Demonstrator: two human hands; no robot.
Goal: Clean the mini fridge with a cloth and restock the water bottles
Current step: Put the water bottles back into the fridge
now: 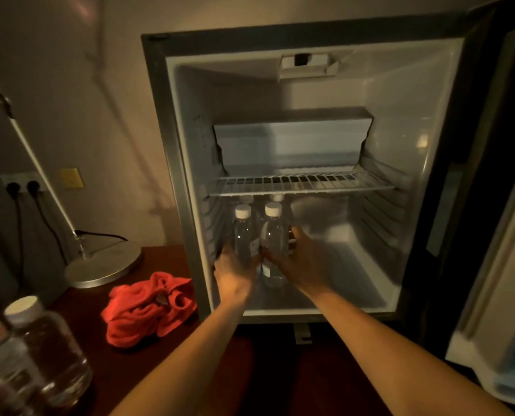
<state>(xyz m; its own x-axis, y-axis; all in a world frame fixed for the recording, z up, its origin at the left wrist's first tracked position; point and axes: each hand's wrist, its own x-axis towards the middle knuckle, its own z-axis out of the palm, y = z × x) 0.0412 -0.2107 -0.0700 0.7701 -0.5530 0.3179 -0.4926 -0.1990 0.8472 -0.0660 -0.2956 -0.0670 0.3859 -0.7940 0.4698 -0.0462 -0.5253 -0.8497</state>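
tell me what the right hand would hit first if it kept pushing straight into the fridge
Likely the rear water bottle standing behind the front bottle that the right hand grips; depth is unclear, so the gap between them can't be judged.

This looks like a hotel room. A mini fridge (295,175) holding only water bottles (259,235) stands beside a dark wooden desk (166,259), with a lamp base (106,265) and wall sockets (23,184) close by.

Both my bare forearms stretched forward, angling in toward each other. My left hand (235,265) curled its fingers round the left water bottle (244,235), thumb toward the middle. My right hand (298,259) gripped the right water bottle (274,238), fingers wrapped behind it.
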